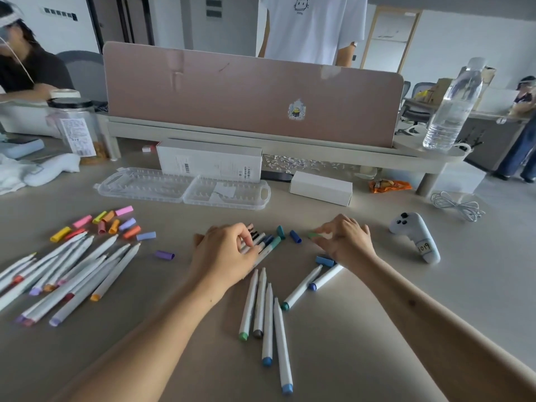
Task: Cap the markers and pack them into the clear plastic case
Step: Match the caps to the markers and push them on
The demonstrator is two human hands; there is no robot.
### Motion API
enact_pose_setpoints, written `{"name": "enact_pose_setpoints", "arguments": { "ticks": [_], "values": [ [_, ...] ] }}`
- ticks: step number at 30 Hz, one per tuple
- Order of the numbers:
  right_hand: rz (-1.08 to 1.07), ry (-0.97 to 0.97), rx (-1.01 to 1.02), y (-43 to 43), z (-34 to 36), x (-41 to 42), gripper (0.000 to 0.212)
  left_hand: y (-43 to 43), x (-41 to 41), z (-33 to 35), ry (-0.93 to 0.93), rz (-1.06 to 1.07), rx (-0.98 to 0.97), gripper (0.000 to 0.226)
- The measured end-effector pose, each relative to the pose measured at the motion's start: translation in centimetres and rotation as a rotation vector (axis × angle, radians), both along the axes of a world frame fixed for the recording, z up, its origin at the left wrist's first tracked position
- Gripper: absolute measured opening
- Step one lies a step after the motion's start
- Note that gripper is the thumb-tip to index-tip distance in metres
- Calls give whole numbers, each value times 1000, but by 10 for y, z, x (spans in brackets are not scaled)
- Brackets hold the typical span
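Note:
The clear plastic case (182,188) lies open and flat at the back of the table. My left hand (226,256) rests on a small bunch of capped markers (268,246) and grips them. My right hand (346,240) pinches a green cap (313,235) at its fingertips. Two loose caps, teal (280,232) and blue (295,237), lie between my hands. Several uncapped white markers (266,317) lie in front of me, two more (313,281) under my right wrist. A big pile of markers (66,274) and several loose caps (116,223) sit at the left.
A white game controller (416,236) lies at the right, a white cable (458,208) behind it. White boxes (210,163) (320,187), a snack wrapper (390,185) and a desk shelf with a water bottle (451,108) stand behind the case. A jar (77,129) and cloth are far left. People are nearby.

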State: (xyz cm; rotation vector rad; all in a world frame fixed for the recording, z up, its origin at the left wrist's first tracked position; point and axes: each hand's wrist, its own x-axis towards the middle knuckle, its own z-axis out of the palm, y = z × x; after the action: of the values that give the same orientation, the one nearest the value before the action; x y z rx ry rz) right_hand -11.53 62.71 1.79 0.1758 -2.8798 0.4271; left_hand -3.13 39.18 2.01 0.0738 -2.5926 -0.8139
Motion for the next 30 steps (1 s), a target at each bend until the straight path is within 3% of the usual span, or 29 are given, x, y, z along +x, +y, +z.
{"name": "enact_pose_setpoints", "arguments": {
  "ticks": [3, 6, 10, 12, 17, 24, 30],
  "values": [
    [-6, 16, 46, -2, 3, 0, 21, -6, 2, 7, -42, 9, -49, 24],
    [21, 55, -36, -3, 14, 10, 16, -11, 9, 19, -210, -16, -127, 25],
    [166, 168, -93, -8, 26, 42, 7, -13, 18, 28, -410, -90, -220, 30],
    [260, 223, -50, -9, 26, 57, 12, -12, 21, 29, -440, -112, -254, 34],
    [347, 179, -15, -6, 12, 62, 33, -4, 27, 28, -414, -144, -289, 27],
    [337, 123, -383, 0, -2, 68, 16, 16, 25, 16, -204, -209, -324, 9],
    [312, 73, -623, -1, 1, 71, 10, 24, 26, 16, -138, -209, -269, 15]
  ]
}}
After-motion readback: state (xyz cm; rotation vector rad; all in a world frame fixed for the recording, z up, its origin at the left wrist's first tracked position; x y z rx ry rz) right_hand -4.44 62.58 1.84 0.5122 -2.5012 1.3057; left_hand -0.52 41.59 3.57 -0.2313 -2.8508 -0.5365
